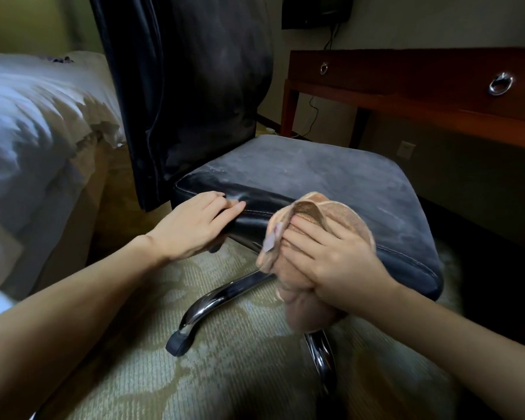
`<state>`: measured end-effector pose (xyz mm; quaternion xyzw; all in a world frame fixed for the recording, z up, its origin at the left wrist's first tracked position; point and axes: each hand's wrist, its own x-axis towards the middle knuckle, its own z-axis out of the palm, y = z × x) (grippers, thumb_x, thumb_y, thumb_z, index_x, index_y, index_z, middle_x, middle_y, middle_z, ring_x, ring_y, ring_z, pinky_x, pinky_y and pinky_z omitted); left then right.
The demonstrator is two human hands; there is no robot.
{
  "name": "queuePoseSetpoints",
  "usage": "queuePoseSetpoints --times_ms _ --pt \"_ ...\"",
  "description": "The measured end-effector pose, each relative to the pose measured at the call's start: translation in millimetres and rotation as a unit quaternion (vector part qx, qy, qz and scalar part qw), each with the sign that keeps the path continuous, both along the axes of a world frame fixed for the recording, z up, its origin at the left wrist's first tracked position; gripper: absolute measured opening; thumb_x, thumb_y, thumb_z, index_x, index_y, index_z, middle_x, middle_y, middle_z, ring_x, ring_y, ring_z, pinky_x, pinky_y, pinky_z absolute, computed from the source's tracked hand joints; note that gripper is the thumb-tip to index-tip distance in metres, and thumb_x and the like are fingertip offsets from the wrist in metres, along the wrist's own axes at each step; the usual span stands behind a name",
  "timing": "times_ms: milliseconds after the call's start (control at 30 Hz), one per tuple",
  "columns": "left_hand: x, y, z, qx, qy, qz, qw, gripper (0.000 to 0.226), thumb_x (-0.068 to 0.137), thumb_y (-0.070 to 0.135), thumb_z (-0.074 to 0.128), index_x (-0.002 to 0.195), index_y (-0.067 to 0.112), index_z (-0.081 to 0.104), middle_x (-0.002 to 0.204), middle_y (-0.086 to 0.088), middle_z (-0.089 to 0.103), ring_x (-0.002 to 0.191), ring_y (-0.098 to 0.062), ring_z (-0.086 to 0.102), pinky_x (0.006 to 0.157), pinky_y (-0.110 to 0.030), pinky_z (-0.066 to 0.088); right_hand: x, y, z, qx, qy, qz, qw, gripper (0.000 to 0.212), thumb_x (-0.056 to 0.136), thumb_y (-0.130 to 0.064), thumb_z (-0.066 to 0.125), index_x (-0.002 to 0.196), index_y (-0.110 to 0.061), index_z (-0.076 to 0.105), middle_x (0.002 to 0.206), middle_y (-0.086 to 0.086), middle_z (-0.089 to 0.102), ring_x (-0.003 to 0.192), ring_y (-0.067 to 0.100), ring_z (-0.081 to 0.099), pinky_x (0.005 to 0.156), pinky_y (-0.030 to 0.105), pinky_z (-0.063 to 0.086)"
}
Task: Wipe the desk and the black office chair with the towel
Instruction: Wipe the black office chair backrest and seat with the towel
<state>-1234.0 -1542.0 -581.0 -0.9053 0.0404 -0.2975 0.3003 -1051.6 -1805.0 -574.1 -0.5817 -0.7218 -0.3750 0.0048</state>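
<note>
My left hand grips the chair seat's edge; my right hand clutches the bunched towel against it.

Dim, warm indoor light, source not in view; bright glare on the chrome base, a sheen on the front edge of the black office chair, deep shadow under the desk. The bed at left is heavily motion-blurred, centre fairly sharp, wide-angle bending toward the edges, lower right corner dark.
</note>
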Motion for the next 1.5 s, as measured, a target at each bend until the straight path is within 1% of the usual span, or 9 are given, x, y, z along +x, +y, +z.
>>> queuePoseSetpoints --times_ms 100,233,433,600,767,933,1100,1300,1500 --pt "-4 7 4 0.034 0.005 0.008 0.999 0.060 0.094 0.011 0.039 0.151 -0.006 0.032 0.119 -0.025 0.062 0.111 -0.041 0.055 0.105 -0.045 0.041 7 -31 5 0.003 -0.003 -0.028 1.000 0.040 0.089 -0.016 0.050 0.120 -0.014 0.074 0.135 0.008 0.067 0.136 0.033 0.055 0.117 0.049 0.031" --pt "3 -3 16 0.069 0.054 0.043 0.995 0.048 0.096 0.001 0.034 0.138 -0.016 0.049 0.112 -0.030 0.065 0.100 -0.045 0.062 0.105 -0.051 0.045 -3 -28 7 0.018 0.017 -0.029 0.999 0.036 0.091 -0.013 0.045 0.107 -0.010 0.077 0.125 0.011 0.070 0.127 0.035 0.060 0.110 0.048 0.037" --pt "25 -37 38 0.102 0.079 0.049 0.990 0.060 0.096 0.046 0.054 0.129 -0.005 0.053 0.122 -0.022 0.060 0.103 -0.039 0.059 0.102 -0.050 0.043 -21 12 14 0.018 0.025 -0.017 0.999 0.034 0.103 -0.014 0.043 0.126 -0.008 0.067 0.135 0.012 0.062 0.135 0.035 0.050 0.111 0.050 0.039" --pt "37 -56 18 0.036 0.005 -0.010 0.999 0.041 0.107 0.019 0.032 0.124 -0.006 0.058 0.107 -0.020 0.064 0.091 -0.039 0.060 0.089 -0.050 0.050 -20 7 3 0.046 0.039 -0.032 0.998 0.040 0.106 -0.008 0.034 0.123 -0.006 0.070 0.131 0.014 0.066 0.130 0.035 0.056 0.109 0.048 0.042" --pt "39 -45 16 0.060 0.015 -0.016 0.998 0.052 0.112 0.034 0.033 0.127 -0.008 0.060 0.105 -0.022 0.062 0.090 -0.038 0.058 0.094 -0.052 0.050 -18 -15 5 0.074 0.064 -0.013 0.995 0.053 0.105 -0.009 0.023 0.116 -0.007 0.075 0.123 0.011 0.071 0.124 0.033 0.062 0.104 0.044 0.044" --pt "38 -28 17 0.071 0.044 -0.001 0.997 0.055 0.108 0.034 0.043 0.131 -0.015 0.052 0.111 -0.028 0.058 0.095 -0.038 0.050 0.104 -0.055 0.047 -12 -38 4 0.091 0.076 -0.022 0.993 0.030 0.087 -0.010 0.050 0.096 -0.012 0.079 0.116 0.007 0.074 0.121 0.031 0.064 0.098 0.041 0.043" --pt "34 -10 7 0.080 0.065 -0.008 0.995 0.042 0.102 0.005 0.040 0.135 -0.021 0.046 0.116 -0.034 0.058 0.098 -0.043 0.055 0.116 -0.056 0.037 -12 -57 3 0.064 0.083 -0.029 0.994 0.026 0.080 -0.012 0.059 0.099 -0.015 0.077 0.118 0.004 0.073 0.126 0.030 0.062 0.101 0.043 0.042" --pt "27 2 1 0.037 0.052 0.022 0.998 0.048 0.098 0.005 0.055 0.139 -0.015 0.041 0.124 -0.035 0.056 0.110 -0.049 0.052 0.110 -0.058 0.045 -7 -85 0 0.060 0.085 -0.001 0.995 0.024 0.082 -0.017 0.054 0.091 -0.014 0.076 0.120 0.003 0.072 0.127 0.031 0.062 0.105 0.049 0.047" --pt "21 -2 6 0.030 0.056 0.044 0.997 0.044 0.097 0.000 0.032 0.133 -0.018 0.049 0.119 -0.037 0.059 0.113 -0.054 0.055 0.100 -0.058 0.052 -8 -96 -5 0.057 0.060 0.017 0.996 0.035 0.091 -0.015 0.045 0.098 -0.011 0.079 0.123 0.006 0.073 0.126 0.032 0.064 0.096 0.050 0.053"
